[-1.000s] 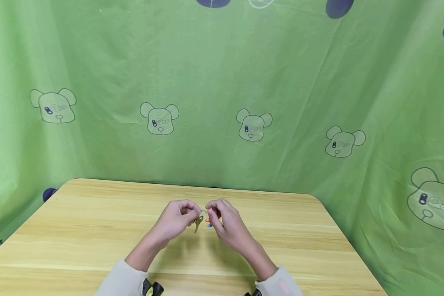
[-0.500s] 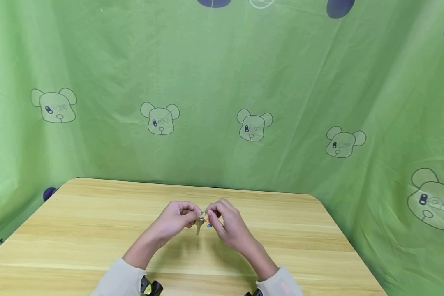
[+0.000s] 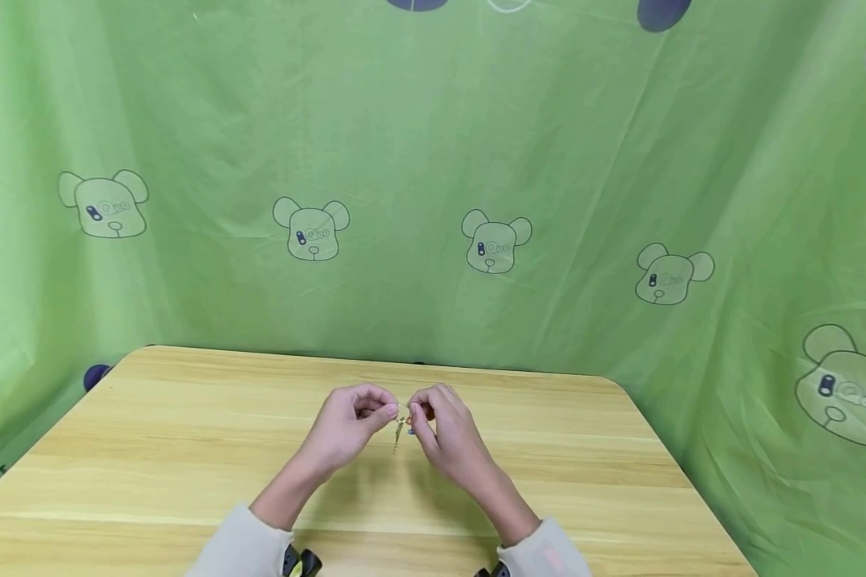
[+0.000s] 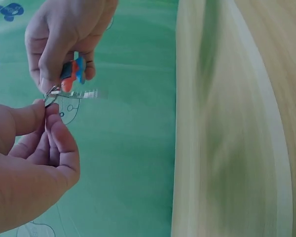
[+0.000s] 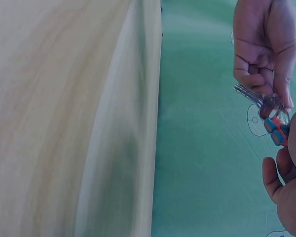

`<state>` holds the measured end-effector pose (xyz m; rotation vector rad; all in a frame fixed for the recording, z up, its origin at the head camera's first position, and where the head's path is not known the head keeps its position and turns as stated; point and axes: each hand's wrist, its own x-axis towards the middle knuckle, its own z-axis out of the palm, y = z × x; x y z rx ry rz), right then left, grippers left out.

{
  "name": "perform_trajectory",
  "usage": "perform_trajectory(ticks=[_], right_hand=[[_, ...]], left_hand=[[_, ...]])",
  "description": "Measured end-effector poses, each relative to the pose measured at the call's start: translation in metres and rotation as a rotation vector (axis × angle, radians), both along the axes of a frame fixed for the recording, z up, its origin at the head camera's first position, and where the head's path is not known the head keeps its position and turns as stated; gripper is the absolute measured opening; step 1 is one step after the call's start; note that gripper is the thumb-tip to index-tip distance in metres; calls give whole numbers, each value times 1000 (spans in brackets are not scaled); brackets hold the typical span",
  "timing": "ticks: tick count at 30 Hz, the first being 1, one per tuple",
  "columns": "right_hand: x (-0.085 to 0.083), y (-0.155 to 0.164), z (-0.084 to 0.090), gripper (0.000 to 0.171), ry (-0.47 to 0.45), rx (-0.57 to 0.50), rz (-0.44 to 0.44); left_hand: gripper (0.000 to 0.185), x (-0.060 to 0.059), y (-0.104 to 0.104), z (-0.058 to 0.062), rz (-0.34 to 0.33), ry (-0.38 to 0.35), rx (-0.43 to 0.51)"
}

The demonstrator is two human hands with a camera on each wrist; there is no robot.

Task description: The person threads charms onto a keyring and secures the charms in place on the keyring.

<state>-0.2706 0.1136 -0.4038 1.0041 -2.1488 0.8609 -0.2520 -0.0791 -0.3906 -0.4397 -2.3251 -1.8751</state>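
Above the middle of the wooden table (image 3: 188,449) both hands hold a small bunch close together. My left hand (image 3: 386,411) pinches the metal key ring (image 4: 50,96) between thumb and forefinger. A silver key (image 4: 87,94) sticks out from the ring; in the head view the key (image 3: 398,434) hangs down between the hands. My right hand (image 3: 415,413) pinches the orange and blue tag (image 5: 277,131) that hangs on the same ring (image 5: 274,103). In the right wrist view the left hand (image 5: 264,47) is at the top, with the key (image 5: 248,92) below its fingers.
A green cloth with bear prints (image 3: 495,243) hangs behind and to both sides of the table. The table's far edge (image 3: 375,363) lies just beyond the hands. Pale sleeves (image 3: 241,549) end at the near edge.
The hands have lifted slightly and stayed together. The key has turned from a slant to hanging straight down, edge on. Less of the tag shows under the right fingers.
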Motion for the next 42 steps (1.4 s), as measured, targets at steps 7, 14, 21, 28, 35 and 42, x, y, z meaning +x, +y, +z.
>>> perform_trajectory(ticks=[7, 14, 21, 28, 35, 42], right_hand=[[2, 0, 2, 7, 17, -37, -22], [4, -2, 6, 8, 16, -79, -7], [6, -3, 12, 8, 67, -53, 20], [9, -1, 16, 4, 96, -11, 17], [9, -1, 15, 11, 96, -5, 33], [6, -2, 14, 10, 97, -73, 13]], left_hand=[[7, 1, 6, 0, 24, 50, -4], [11, 1, 6, -3, 36, 63, 35], [8, 5, 5, 4, 80, 154, 39], [8, 5, 2, 7, 48, 199, -24], [8, 5, -1, 8, -25, 188, -64], [17, 3, 3, 6, -18, 52, 71]])
